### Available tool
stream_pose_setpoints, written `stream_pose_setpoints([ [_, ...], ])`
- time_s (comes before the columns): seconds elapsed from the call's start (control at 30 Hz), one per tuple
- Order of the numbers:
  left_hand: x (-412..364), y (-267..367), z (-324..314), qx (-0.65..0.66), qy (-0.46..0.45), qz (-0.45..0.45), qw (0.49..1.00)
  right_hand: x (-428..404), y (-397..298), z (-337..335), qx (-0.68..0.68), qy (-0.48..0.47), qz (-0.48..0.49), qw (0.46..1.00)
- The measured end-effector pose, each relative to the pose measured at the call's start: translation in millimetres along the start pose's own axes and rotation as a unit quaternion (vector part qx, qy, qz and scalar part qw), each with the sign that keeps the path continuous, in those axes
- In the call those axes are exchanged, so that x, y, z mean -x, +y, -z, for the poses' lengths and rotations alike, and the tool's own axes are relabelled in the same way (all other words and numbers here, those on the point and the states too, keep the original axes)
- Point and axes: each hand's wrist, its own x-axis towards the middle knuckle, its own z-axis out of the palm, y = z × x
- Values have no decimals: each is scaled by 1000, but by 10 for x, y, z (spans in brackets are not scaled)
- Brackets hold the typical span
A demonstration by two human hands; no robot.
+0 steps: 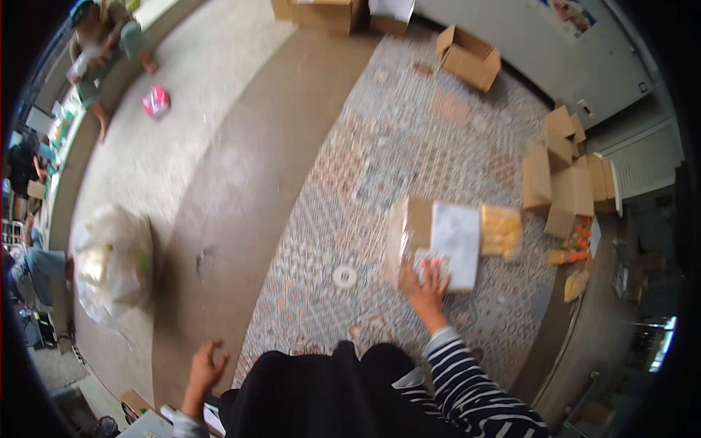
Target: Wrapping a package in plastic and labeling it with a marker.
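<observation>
My right hand [427, 290] lies on the near edge of a closed cardboard box [419, 219], its fingers spread. Under the fingertips is a small piece with a pink and green print [438, 263]; whether it is loose or stuck on cannot be told. A white sheet of paper [455, 232] covers much of the box top, and shiny clear tape runs along its left side. A bag of yellow items [499, 231] touches the box's right side. A roll of tape [345, 277] lies flat on the mat to the left. My left hand [208, 364] hangs with bent fingers apart, holding nothing.
The patterned mat [378, 137] carries an open carton [471, 57]. More open cartons [569, 186] stand at the right, near orange-capped bottles [580, 241]. A stuffed plastic bag [112, 263] and a pink packet [156, 102] lie left. A person [104, 44] sits on the ledge.
</observation>
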Motion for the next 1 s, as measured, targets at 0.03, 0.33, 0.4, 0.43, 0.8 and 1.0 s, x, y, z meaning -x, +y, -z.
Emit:
stream_pose_setpoints([
  [0.03, 115, 211, 83, -15, -18, 26, 999, -31, 21, 4, -13, -4, 19, 1000],
  [0.33, 370, 1300, 336, -72, 188, -10, 980, -1853, 236, 504, -43, 15, -98, 994],
  [0.4, -987, 2174, -134, -4, 221, -40, 974, -2507, 188, 634, -44, 18, -168, 985],
  [0.43, -1905, 2322, -731, -68, 170, -25, 983, -2851, 188, 742, -98, -55, -245, 963],
  [0.8, -3034, 2354, -1387, -4, -19, 117, 993, -3106, 125, 598, -80, -237, -342, 906],
  [1.0, -2229, 2365, -530, 197, -107, 237, 945, -3334, 296, 1067, -127, -387, -343, 847],
])
